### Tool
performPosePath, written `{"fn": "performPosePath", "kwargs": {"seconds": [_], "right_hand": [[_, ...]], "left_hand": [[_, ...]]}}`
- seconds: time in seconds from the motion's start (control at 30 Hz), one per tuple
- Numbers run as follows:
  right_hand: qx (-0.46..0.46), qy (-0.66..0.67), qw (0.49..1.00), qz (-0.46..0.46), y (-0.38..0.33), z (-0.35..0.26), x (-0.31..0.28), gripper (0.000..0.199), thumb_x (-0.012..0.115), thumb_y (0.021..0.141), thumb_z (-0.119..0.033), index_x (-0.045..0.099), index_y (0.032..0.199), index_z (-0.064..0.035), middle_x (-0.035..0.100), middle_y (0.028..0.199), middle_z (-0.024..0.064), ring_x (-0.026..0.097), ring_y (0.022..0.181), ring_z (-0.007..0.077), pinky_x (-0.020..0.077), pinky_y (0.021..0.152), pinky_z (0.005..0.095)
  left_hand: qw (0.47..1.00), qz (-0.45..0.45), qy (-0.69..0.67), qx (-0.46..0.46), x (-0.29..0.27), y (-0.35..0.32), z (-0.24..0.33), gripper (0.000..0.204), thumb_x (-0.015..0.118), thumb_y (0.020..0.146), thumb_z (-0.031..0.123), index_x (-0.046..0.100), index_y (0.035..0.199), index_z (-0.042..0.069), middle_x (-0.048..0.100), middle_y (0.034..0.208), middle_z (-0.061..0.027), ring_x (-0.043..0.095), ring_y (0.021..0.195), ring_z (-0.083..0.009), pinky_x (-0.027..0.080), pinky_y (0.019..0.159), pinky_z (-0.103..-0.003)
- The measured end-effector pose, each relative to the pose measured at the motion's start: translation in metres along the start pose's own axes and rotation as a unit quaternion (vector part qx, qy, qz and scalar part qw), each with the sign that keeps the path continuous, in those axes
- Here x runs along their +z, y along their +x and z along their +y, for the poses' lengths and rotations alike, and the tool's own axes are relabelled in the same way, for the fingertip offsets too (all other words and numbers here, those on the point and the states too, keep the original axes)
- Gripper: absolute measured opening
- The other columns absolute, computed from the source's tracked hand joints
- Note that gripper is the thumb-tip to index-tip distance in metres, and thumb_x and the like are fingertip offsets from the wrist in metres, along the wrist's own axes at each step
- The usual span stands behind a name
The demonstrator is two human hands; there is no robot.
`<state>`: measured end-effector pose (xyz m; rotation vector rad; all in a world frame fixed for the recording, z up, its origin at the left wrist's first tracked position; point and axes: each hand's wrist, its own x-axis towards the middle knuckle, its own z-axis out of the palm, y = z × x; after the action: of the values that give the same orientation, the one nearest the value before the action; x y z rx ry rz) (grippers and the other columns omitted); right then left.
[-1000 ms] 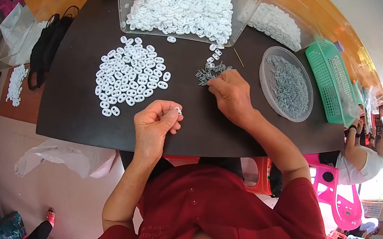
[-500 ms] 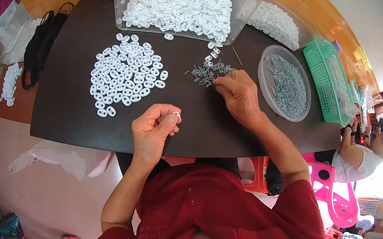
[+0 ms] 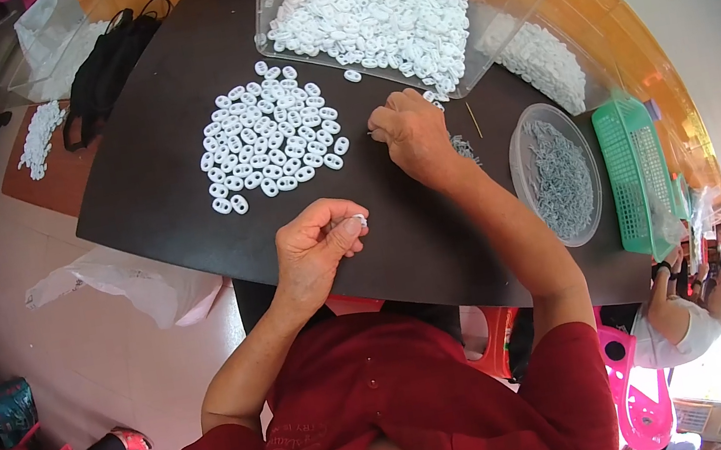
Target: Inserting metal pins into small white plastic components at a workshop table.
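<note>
Near the front of the dark table, my left hand (image 3: 317, 249) pinches a small white two-holed piece (image 3: 362, 220) between thumb and fingers. My right hand (image 3: 413, 138) is farther forward, fingers closed and pointing down at the tabletop. Whatever lies in its fingertips is too small and hidden to name. Under it, a little heap of short grey pins (image 3: 464, 148) is mostly covered. To its left is a pile of white oval pieces with two holes each (image 3: 269, 135), spread flat in one layer.
A clear bin (image 3: 261, 39) full of white pieces stands at the back, with another white heap (image 3: 544, 66) beside it. A round tub (image 3: 596, 176) of grey pins and a green basket (image 3: 626, 190) stand at right. A thin stick (image 3: 474, 119) lies near the tub. Another person (image 3: 681, 319) sits at right.
My right hand has moved from the near right side of the grey heap to its far left side, covering most of it. My left hand keeps its pinch on the white piece. The view has shifted slightly.
</note>
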<state>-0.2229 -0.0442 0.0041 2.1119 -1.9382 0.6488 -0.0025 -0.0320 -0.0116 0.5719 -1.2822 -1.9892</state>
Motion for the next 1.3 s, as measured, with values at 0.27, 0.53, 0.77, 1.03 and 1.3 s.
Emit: {"fn": "performPosePath", "kwargs": {"seconds": [0.27,0.53,0.77,1.03,1.3], "right_hand": [[-0.085,0.029,0.996,-0.005,0.003,0.001,-0.006,0.009,0.064,0.071,-0.001,0.055,0.071,-0.0038,0.051,0.069,0.0091,0.052,0.070,0.0279,0.0421,0.058,0.0393],[0.001,0.222,0.974,-0.042,-0.036,-0.049,-0.050,0.009,0.064,0.074,0.001,0.057,0.077,-0.0023,0.053,0.070,0.0075,0.053,0.059,0.0197,0.0436,0.053,0.0304],[0.055,0.293,0.954,-0.026,-0.048,-0.080,-0.052,0.010,0.065,0.075,0.003,0.058,0.080,-0.0011,0.055,0.075,0.0068,0.055,0.061,0.0163,0.0449,0.052,0.0280],[0.186,0.382,0.903,0.061,-0.057,-0.103,-0.046,0.007,0.062,0.080,0.004,0.059,0.085,0.0000,0.057,0.079,0.0046,0.052,0.067,0.0091,0.0442,0.061,0.0229],[0.299,0.508,0.807,0.031,-0.060,-0.099,-0.056,0.004,0.061,0.083,0.002,0.061,0.087,0.0026,0.059,0.084,0.0011,0.053,0.075,0.0057,0.0433,0.066,0.0195]], "left_hand": [[1.000,0.006,0.002,0.000,-0.001,0.000,0.000,0.013,0.060,0.089,0.009,0.062,0.096,-0.002,0.062,0.080,-0.0053,0.055,0.065,-0.0070,0.046,0.061,-0.020],[0.998,0.062,-0.015,-0.003,0.009,0.002,0.006,0.013,0.058,0.091,0.011,0.061,0.097,0.000,0.062,0.081,-0.0032,0.054,0.066,-0.0056,0.045,0.060,-0.019],[0.990,0.107,0.034,0.091,0.025,0.001,-0.007,0.012,0.055,0.093,0.011,0.056,0.098,0.001,0.056,0.081,-0.0010,0.049,0.066,-0.0056,0.042,0.060,-0.019],[0.990,0.123,-0.028,0.069,0.029,-0.003,-0.001,0.007,0.054,0.093,0.009,0.055,0.095,0.002,0.054,0.076,0.0008,0.048,0.064,-0.0046,0.042,0.057,-0.018],[0.994,0.082,-0.071,0.002,0.023,-0.007,0.006,0.012,0.055,0.092,0.010,0.058,0.098,0.000,0.060,0.080,-0.0032,0.052,0.064,-0.0059,0.043,0.058,-0.019]]}}
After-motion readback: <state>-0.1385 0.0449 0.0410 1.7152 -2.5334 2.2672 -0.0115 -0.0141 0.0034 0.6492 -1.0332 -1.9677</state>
